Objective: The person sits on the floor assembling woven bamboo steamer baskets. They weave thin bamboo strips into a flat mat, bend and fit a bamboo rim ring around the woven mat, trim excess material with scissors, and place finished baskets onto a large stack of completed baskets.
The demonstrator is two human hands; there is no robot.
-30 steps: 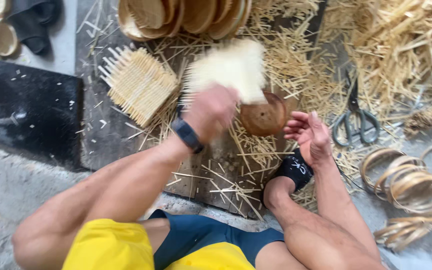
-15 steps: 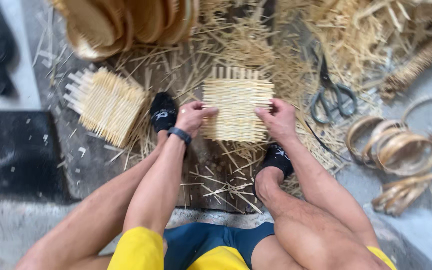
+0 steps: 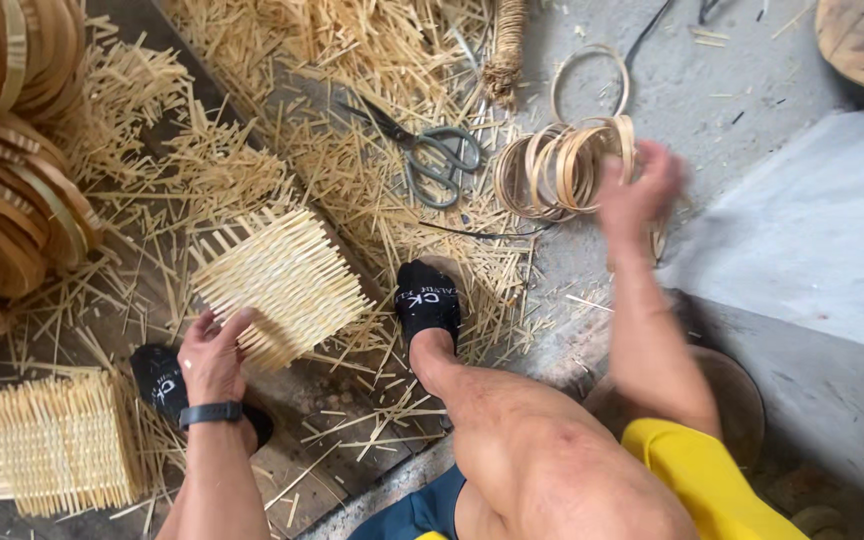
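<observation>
Left hand [image 3: 214, 352]: fingers clamped on woven bamboo mat [image 3: 280, 284], tilted above the floor's plank. Right hand [image 3: 636, 196], blurred: fingers closing on bamboo rings [image 3: 552, 168] beside scissors [image 3: 430, 152].

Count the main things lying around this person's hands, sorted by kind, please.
Woven mats: 2, one under the left hand at, one on the floor
Scissors: 1
Bundles of bamboo rings: 1, by the right hand
Total: 4
</observation>
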